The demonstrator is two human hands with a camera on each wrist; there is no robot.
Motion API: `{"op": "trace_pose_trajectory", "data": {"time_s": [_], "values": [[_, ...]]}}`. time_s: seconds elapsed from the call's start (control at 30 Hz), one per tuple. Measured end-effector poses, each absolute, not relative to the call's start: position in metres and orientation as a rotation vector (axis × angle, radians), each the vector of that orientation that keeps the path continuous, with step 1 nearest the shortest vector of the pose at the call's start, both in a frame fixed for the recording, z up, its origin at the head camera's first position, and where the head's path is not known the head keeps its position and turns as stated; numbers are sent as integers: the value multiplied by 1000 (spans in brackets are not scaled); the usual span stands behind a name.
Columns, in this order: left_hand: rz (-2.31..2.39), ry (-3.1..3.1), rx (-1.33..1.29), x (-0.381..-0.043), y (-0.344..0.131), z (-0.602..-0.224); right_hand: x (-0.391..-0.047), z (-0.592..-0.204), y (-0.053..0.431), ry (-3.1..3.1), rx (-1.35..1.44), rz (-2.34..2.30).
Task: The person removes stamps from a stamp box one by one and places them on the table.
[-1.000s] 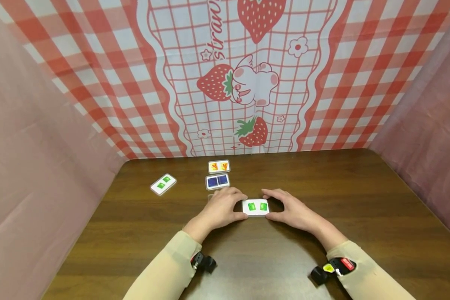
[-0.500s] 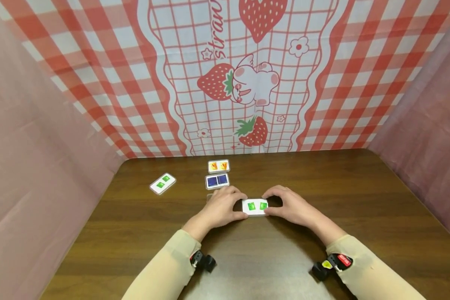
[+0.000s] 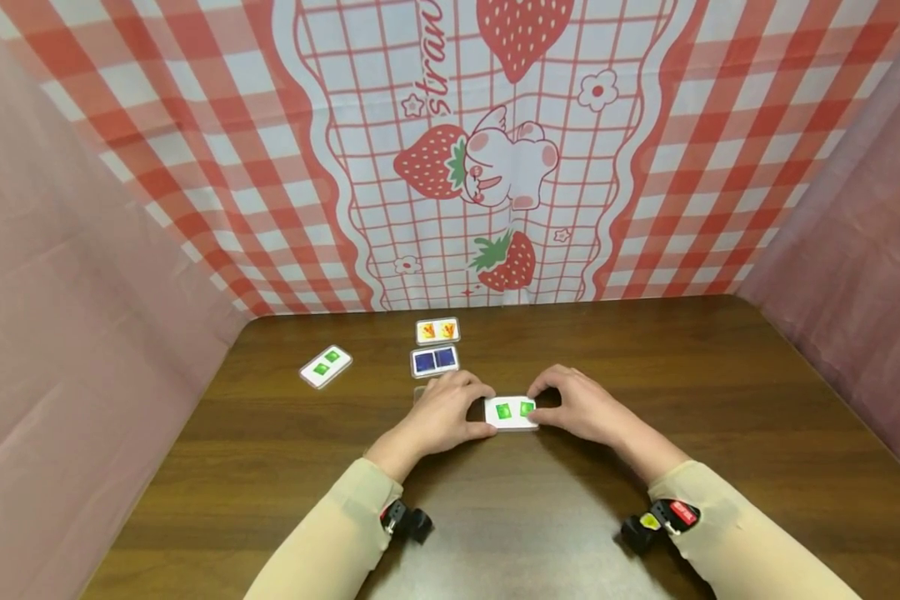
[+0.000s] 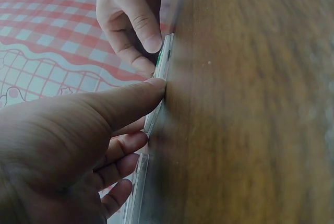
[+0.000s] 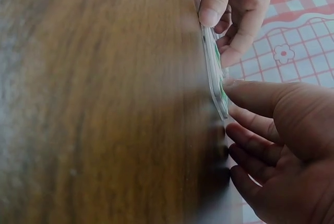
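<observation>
In the head view, a white card with two green squares (image 3: 513,412) lies mid-table in a clear case. Side-on in the right wrist view its edge (image 5: 213,70) looks layered, like a thin stack. My left hand (image 3: 442,415) holds its left end, thumb at the near edge and fingers at the far one. At the right end, my right hand (image 3: 585,406) pinches the card, its thumb on the top face over one green square and its index finger at the far corner. Behind the left fingers, a clear-edged card (image 3: 419,393) is mostly hidden.
Beyond the left hand lie a card with two dark blue squares (image 3: 434,361) and a card with two orange pictures (image 3: 437,331). Another green-square card (image 3: 326,367) lies tilted farther left. A checked strawberry cloth (image 3: 510,167) hangs behind the wooden table (image 3: 720,400).
My right hand has shifted slightly away from me, and its thumb has gone from the card's near corner onto its top face. The left hand keeps its hold.
</observation>
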State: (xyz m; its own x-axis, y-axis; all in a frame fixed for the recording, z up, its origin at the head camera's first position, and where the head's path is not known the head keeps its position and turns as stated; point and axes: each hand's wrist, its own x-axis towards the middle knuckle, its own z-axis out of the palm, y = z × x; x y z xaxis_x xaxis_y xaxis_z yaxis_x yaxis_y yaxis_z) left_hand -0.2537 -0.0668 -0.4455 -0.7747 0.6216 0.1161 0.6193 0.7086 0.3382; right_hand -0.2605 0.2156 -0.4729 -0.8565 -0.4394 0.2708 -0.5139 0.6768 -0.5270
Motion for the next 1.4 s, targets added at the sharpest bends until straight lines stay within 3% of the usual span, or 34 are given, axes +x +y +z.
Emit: {"op": "trace_pose_trajectory", "data": {"time_s": [0.13,0.37,0.57,0.8,0.97,1.4], "values": [[570,2900,1050,-254,-67,-446,-252,-454,208,-2831,743,956],[584,2895,1052,-253,-67,-444,-279,-491,222,-2809,747,873],[586,2893,1055,-252,-66,-442,-253,-448,206,-2919,643,944],[590,2894,1051,-252,-67,-442,-261,-463,211,-2900,626,1001],[581,2898,1047,-252,-67,-443,-244,-438,197,-2941,558,1064],[579,2898,1043,-251,-67,-442,-246,-435,204,-2865,532,1209]]}}
